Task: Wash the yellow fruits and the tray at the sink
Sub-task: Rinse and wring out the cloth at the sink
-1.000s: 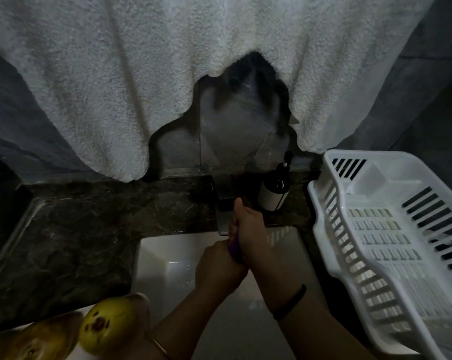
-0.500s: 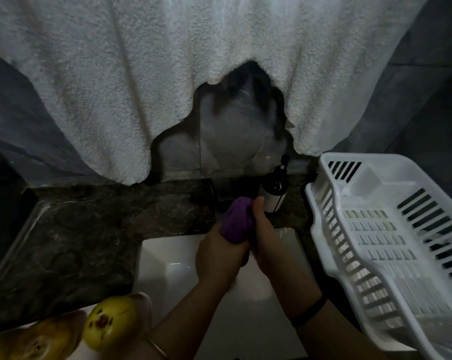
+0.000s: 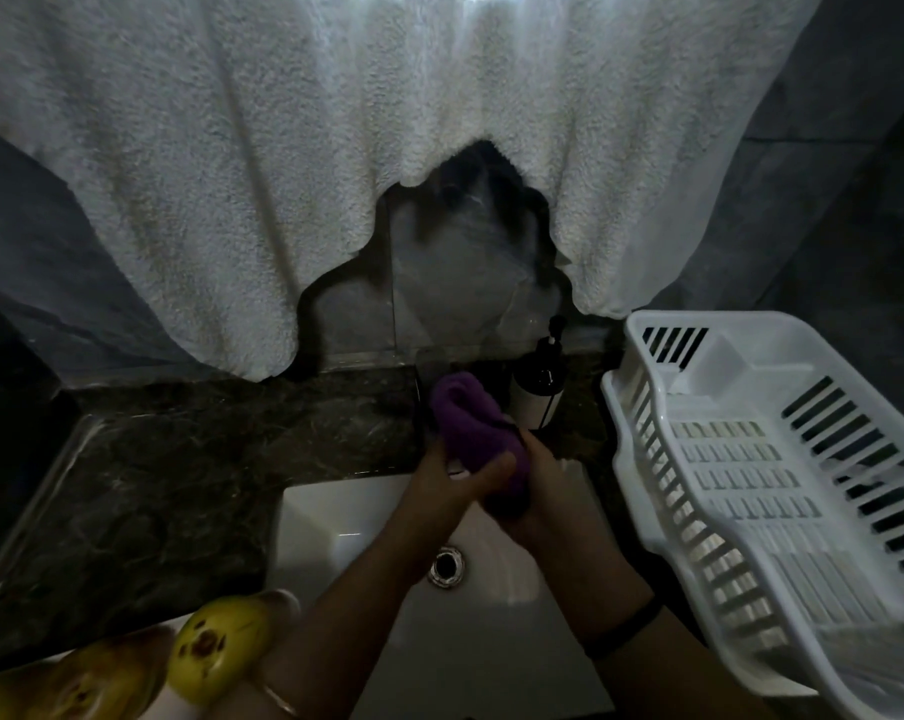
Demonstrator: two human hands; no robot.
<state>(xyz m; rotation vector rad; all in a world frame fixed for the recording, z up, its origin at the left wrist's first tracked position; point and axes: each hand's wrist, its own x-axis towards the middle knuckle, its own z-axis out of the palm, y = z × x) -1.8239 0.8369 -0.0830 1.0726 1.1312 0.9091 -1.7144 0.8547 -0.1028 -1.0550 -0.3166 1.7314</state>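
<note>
Our left hand (image 3: 452, 493) and right hand (image 3: 541, 511) clench a purple cloth (image 3: 468, 431) above the sink (image 3: 330, 517). The yellow fruits (image 3: 216, 644) lie beside it at lower left, seemingly unwashed. We cannot make out the tray.

Your left hand (image 3: 450, 485) and right hand (image 3: 548, 496) meet over the back of the sink (image 3: 335, 537), both holding the cloth (image 3: 470, 428) between them. Just behind it, the bottle (image 3: 541, 387) stands on the table (image 3: 180, 485). The rack (image 3: 751, 459) sits right of the sink, the fruits (image 3: 216, 646) at its near left corner. The towel (image 3: 283, 148) hangs behind.
</note>
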